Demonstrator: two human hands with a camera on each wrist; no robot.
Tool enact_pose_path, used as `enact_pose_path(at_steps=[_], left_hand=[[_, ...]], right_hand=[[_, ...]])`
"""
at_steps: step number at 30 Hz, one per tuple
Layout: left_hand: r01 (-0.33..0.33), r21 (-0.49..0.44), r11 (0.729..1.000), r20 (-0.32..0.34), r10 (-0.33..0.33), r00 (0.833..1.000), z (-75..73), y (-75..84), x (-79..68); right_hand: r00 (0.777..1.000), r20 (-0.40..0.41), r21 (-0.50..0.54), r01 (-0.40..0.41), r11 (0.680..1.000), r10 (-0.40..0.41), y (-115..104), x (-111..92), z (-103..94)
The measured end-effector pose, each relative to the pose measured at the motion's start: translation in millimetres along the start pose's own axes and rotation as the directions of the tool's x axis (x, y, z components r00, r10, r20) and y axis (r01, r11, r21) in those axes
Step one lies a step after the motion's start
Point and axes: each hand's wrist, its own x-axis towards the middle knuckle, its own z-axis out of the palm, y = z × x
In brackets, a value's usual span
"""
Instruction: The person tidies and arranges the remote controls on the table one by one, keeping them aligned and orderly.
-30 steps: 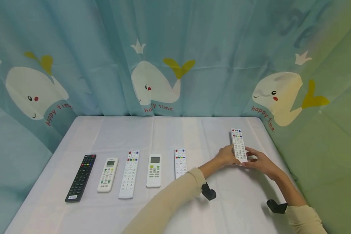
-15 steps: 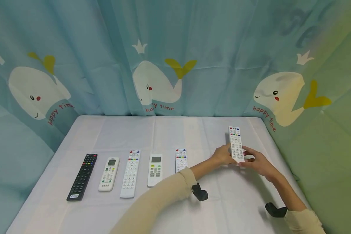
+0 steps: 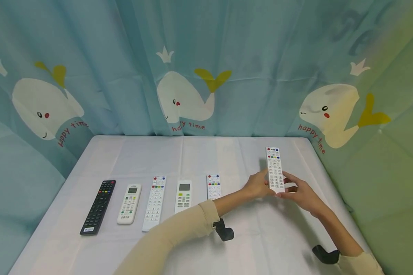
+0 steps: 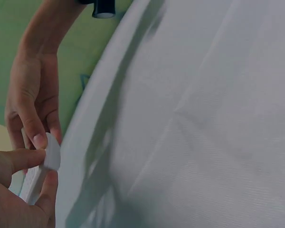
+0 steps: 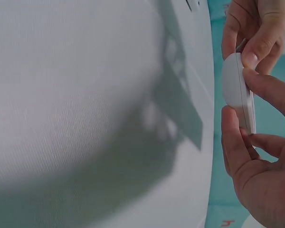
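A white remote control (image 3: 275, 168) with red, blue and coloured buttons is tilted up off the table on the right side, its button face toward the head camera. My left hand (image 3: 257, 184) grips its left edge near the lower end. From the other side my right hand (image 3: 301, 193) pinches the same lower end between thumb and fingers. The left wrist view shows the rounded end of the remote (image 4: 52, 154) between the left thumb and finger. In the right wrist view, both thumbs meet at the remote's end (image 5: 233, 83), and its shadow falls on the cloth.
To the left lie a black remote (image 3: 98, 208), a cream remote with a small screen (image 3: 129, 204), a long white remote (image 3: 154, 204), a white remote with a screen (image 3: 184, 196) and another white remote (image 3: 214, 187), partly behind my left forearm. Curtains (image 3: 261, 57) border the white-covered table (image 3: 141, 152).
Both hands have moved the held remote slightly left and farther back. My left forearm has shifted left and now covers parts of more remotes. The resting remotes keep their places.
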Motion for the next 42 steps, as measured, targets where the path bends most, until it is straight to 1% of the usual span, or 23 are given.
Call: enact_pose_path(at_steps=[11, 13, 19, 22, 25, 34, 42], left_hand=[[-0.032, -0.095, 0.995, -0.006, 0.032, 0.999, -13.3, -3.2, -25.7], [-0.029, -0.093, 0.995, -0.01, 0.028, 1.0, -14.9, -3.4, -29.2], [-0.024, -0.054, 0.998, -0.013, 0.023, 1.0, -18.2, -3.9, -39.4], [-0.031, -0.049, 0.998, -0.011, 0.03, 0.999, -19.9, -5.0, -45.1], [-0.037, -0.064, 0.997, -0.006, 0.036, 0.999, -21.9, -6.8, -51.3], [-0.041, -0.133, 0.99, 0.003, 0.041, 0.999, -28.2, -16.7, -68.7], [-0.027, -0.161, 0.987, 0.006, 0.029, 1.0, -30.1, -31.7, -82.5]], right_hand=[[0.999, -0.013, -0.015, 0.048, 0.999, -0.048, -21.4, -9.5, 14.3], [0.998, -0.013, -0.017, 0.055, 0.998, -0.055, -24.2, -11.1, 16.7], [0.999, -0.016, -0.002, 0.043, 0.999, -0.043, -32.6, -17.3, 22.7], [0.999, -0.017, -0.006, 0.041, 0.999, -0.041, -35.2, -19.6, 25.7], [0.999, -0.018, -0.014, 0.044, 0.999, -0.044, -36.7, -21.7, 29.9], [0.999, 0.004, 0.02, 0.037, 0.999, -0.037, -40.3, -25.5, 44.6], [0.999, 0.014, 0.029, 0.032, 0.999, -0.033, -39.6, -28.7, 62.0]])
